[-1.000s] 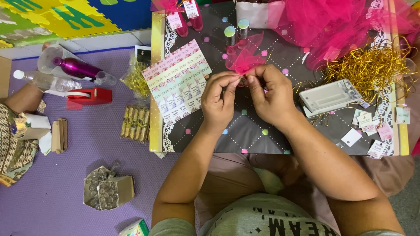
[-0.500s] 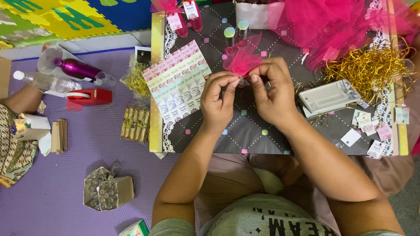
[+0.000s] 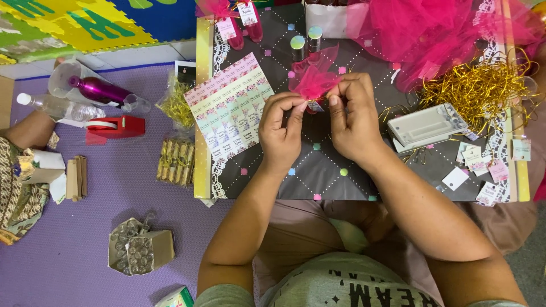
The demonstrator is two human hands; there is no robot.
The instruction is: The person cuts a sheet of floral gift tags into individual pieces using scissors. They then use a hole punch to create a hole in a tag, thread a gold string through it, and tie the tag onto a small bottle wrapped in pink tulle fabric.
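My left hand (image 3: pixel 281 132) and my right hand (image 3: pixel 354 117) meet over a dark dotted board (image 3: pixel 318 170) and pinch a small bundle wrapped in pink tulle (image 3: pixel 311 83) between their fingertips. The tulle flares upward above my fingers; what it wraps is mostly hidden. A sheet of small floral stickers (image 3: pixel 230 111) lies just left of my left hand. A pile of gold shredded ribbon (image 3: pixel 475 88) sits to the right of my right hand.
A heap of pink tulle (image 3: pixel 432 31) lies at the board's far right. A white plastic tray (image 3: pixel 426 126) and loose paper tags (image 3: pixel 478 156) are on the right. A red tape dispenser (image 3: pixel 114 128), magenta bottle (image 3: pixel 99 91), wrapped gold sweets (image 3: pixel 176 162) and another person's arm (image 3: pixel 25 131) are on the purple mat.
The bundle and both hands have shifted slightly away from me on the board. My fingers keep working at the neck of the tulle.
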